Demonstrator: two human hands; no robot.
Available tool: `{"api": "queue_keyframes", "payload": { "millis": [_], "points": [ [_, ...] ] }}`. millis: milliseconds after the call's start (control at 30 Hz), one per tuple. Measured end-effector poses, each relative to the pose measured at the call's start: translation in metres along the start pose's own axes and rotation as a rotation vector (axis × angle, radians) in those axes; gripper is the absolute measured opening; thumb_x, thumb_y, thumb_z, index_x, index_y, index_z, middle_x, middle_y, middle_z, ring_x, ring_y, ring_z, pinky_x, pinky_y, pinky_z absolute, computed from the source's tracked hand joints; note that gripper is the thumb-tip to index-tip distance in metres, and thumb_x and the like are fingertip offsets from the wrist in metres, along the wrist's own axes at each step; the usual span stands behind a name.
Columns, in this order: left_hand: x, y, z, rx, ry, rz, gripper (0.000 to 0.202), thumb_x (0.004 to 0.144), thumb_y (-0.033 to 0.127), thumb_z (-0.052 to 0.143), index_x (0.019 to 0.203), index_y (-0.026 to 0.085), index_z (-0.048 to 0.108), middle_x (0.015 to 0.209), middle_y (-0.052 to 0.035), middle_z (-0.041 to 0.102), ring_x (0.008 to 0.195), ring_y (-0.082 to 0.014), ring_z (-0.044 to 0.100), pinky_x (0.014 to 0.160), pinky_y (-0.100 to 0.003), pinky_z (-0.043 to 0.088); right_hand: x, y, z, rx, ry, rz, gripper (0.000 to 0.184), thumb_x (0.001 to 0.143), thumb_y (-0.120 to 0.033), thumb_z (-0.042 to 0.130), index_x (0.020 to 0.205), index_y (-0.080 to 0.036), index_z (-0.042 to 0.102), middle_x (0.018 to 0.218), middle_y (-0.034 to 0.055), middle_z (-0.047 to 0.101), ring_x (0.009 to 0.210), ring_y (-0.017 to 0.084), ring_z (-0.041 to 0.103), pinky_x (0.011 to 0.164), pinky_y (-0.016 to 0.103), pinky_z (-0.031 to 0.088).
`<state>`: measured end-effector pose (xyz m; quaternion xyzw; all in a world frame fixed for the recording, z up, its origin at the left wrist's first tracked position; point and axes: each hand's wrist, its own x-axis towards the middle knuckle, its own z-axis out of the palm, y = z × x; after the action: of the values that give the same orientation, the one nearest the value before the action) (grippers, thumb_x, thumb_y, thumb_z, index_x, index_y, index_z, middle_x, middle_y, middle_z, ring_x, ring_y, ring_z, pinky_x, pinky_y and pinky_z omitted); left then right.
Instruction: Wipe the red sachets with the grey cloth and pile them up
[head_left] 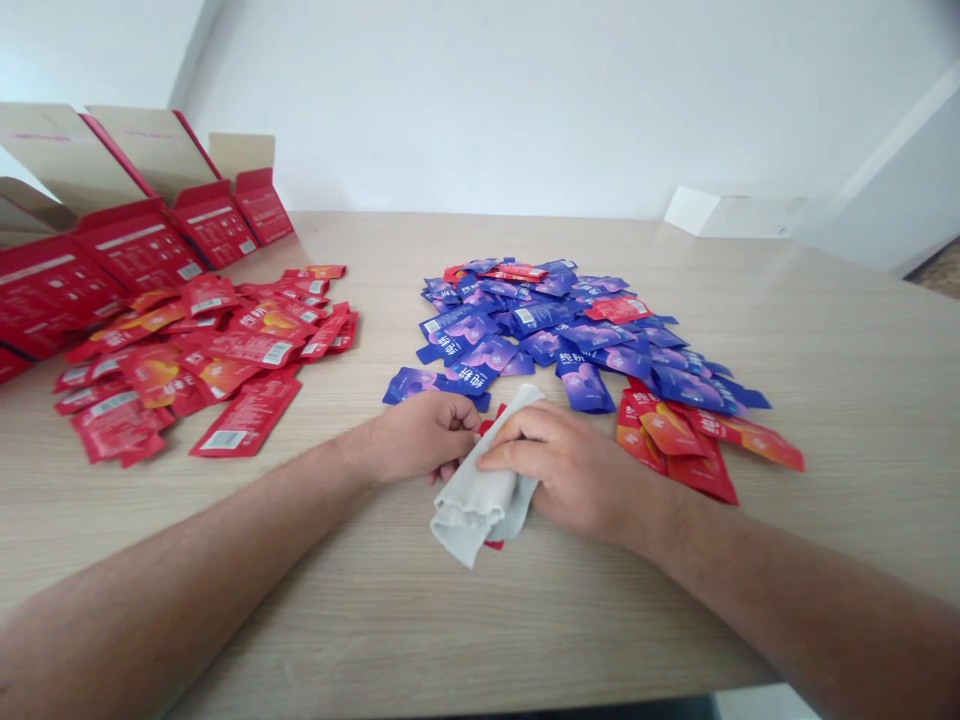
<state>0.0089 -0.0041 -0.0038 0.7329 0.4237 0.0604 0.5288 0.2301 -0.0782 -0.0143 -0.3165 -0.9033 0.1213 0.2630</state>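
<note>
In front of me my left hand [418, 437] is curled against the edge of a pale grey cloth [476, 505], and its fingers seem to pinch a red sachet [493, 545] inside the fold. Only red corners of that sachet show, above and below the cloth. My right hand [574, 470] lies over the cloth and grips it from above. Just beyond my hands, blue sachets [465, 355] lie in a loose heap, almost touching my left knuckles. Red and orange sachets [675, 440] lie to the right of my right hand.
A heap of red sachets [202, 350] covers the left of the light wooden table [840, 400]. Open red-and-cardboard cartons [135, 245] stand at the far left. A white box flap [731, 212] lies at the far right edge, against a white wall.
</note>
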Motion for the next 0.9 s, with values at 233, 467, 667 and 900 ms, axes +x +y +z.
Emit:
{"api": "queue_keyframes", "payload": {
  "millis": [233,467,667,900],
  "points": [
    [0.001,-0.001,-0.001,-0.015,-0.012,0.009,0.015,0.090,0.033,0.060,0.089,0.019,0.063,0.059,0.0047,0.062,0.049,-0.0089,0.058,0.043,-0.016,0.048,0.000,-0.005,-0.005,0.040,-0.098,-0.078,0.030,0.088,-0.006,0.066,0.113,-0.020,0.074,0.109,0.0071,0.069,0.107,0.023,0.060,0.099,0.040,0.050],
    [0.002,-0.002,-0.002,-0.012,-0.006,-0.011,0.013,0.090,0.032,0.061,0.090,0.019,0.063,0.059,0.0053,0.061,0.048,-0.0084,0.058,0.042,-0.016,0.048,-0.001,-0.008,-0.005,0.031,-0.107,-0.050,0.028,0.084,-0.008,0.069,0.109,-0.019,0.074,0.105,0.0074,0.067,0.102,0.023,0.059,0.094,0.040,0.051],
    [0.002,-0.003,-0.002,-0.054,-0.007,-0.003,0.015,0.090,0.035,0.063,0.090,0.019,0.062,0.060,0.0047,0.063,0.048,-0.0084,0.059,0.044,-0.015,0.048,-0.001,-0.002,-0.006,0.006,-0.057,0.042,0.034,0.079,-0.003,0.066,0.110,-0.017,0.073,0.107,0.0082,0.067,0.103,0.024,0.059,0.092,0.039,0.051],
    [0.002,-0.001,-0.002,-0.024,-0.002,0.013,0.014,0.089,0.033,0.062,0.088,0.019,0.063,0.059,0.0056,0.061,0.047,-0.0081,0.057,0.043,-0.016,0.048,-0.002,-0.011,-0.002,0.054,-0.112,-0.086,0.028,0.084,-0.008,0.070,0.109,-0.021,0.073,0.107,0.0058,0.067,0.103,0.022,0.060,0.097,0.039,0.050]
  ]
}}
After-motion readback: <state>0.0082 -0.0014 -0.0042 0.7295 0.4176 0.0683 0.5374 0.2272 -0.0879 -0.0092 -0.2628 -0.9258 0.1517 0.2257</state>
